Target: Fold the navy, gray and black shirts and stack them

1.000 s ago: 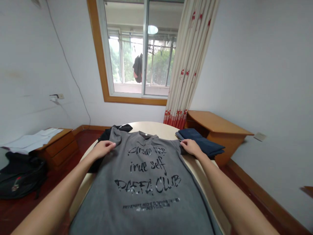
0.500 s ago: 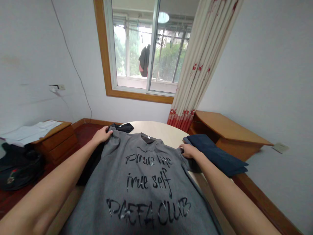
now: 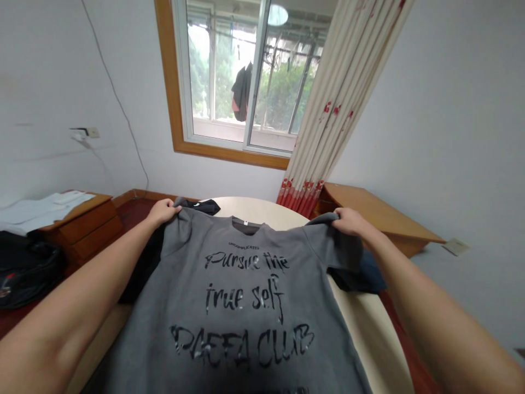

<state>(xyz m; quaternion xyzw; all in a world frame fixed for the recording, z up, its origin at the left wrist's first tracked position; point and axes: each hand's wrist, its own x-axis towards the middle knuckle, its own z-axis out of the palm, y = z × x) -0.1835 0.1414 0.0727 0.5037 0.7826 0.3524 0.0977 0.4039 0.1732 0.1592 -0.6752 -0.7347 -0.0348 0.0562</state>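
Note:
A grey T-shirt with black lettering is stretched out, front side up, above a round pale table. My left hand is closed on the shirt at its left shoulder and sleeve. At the right sleeve, my right hand grips the fabric, and the sleeve hangs down from it. The neckline, with a small white label inside, faces away from me. The lower end of the shirt runs out of view at the bottom.
Black clothing lies on the table's far left. A dark blue folded garment sits partly hidden behind the right sleeve. A wooden desk stands at right, a drawer cabinet with papers at left, beside a black bag.
My right hand has lifted and moved outward, pulling the right sleeve up and spreading the shirt wider; the sleeve now covers much of the blue garment. My left hand keeps its grip, slightly higher.

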